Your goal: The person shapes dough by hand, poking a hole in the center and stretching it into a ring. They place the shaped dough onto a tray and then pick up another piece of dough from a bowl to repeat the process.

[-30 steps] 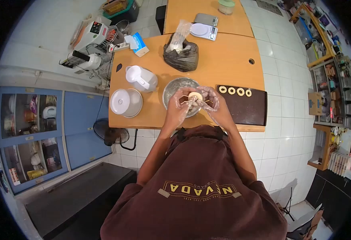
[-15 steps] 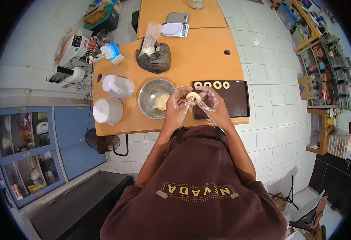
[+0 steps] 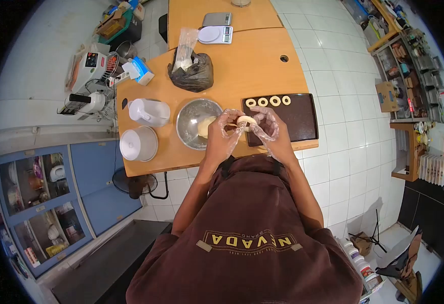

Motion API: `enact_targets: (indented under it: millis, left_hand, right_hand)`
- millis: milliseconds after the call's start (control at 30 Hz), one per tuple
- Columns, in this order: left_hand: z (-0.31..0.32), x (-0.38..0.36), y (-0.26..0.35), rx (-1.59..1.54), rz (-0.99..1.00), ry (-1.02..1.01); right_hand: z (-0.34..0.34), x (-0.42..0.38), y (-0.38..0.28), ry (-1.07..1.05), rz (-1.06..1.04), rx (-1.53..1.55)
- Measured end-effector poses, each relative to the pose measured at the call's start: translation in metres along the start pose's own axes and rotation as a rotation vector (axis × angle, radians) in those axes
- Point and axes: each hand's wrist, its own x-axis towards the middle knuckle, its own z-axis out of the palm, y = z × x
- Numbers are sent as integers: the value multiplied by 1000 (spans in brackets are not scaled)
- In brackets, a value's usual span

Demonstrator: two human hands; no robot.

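Observation:
Between my two floury hands is a pale dough ring (image 3: 247,120), held above the table's front edge. My left hand (image 3: 224,133) pinches its left side with thumb and fingers. On the other side, the fingers and thumb of my right hand (image 3: 272,130) close on the ring. Just left of my hands stands a steel mixing bowl (image 3: 186,124), with a lump of dough (image 3: 205,126) inside, partly hidden by my left hand. To the right lies a dark baking tray (image 3: 298,119) bearing several dough rings (image 3: 275,101) in a row along its far edge.
A white jug (image 3: 150,111) and a white tub (image 3: 139,144) stand left of the bowl. Farther back are a black plastic bag (image 3: 191,76) and a white kitchen scale (image 3: 215,35). The wooden table (image 3: 252,66) ends in front of my body.
My hands still hold the dough ring, which has turned slightly between my fingers. The whole view has tilted a little, shifting the table and tray in the frame.

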Motion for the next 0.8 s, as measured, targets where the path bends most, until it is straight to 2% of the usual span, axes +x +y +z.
enact_targets:
  millis: [167,233,333,533,800]
  left_hand:
    - [-15,5,0,-39,-1,-15]
    - [-21,5,-7,-37,49,-21]
    - [-33,4,-8,-91,-3,-22]
    - [-51,5,-6,71,3,-152]
    - [-47,9,-19,-176,-29,-197]
  right_hand:
    - [27,5,-11,77,-62,32]
    - [35,7,-7,61,-58,-32]
    - [42,5,-13,53,-23,-112]
    - [63,-2,-16,165,-15,-147]
    - [72,-15,-6,227,62,-102]
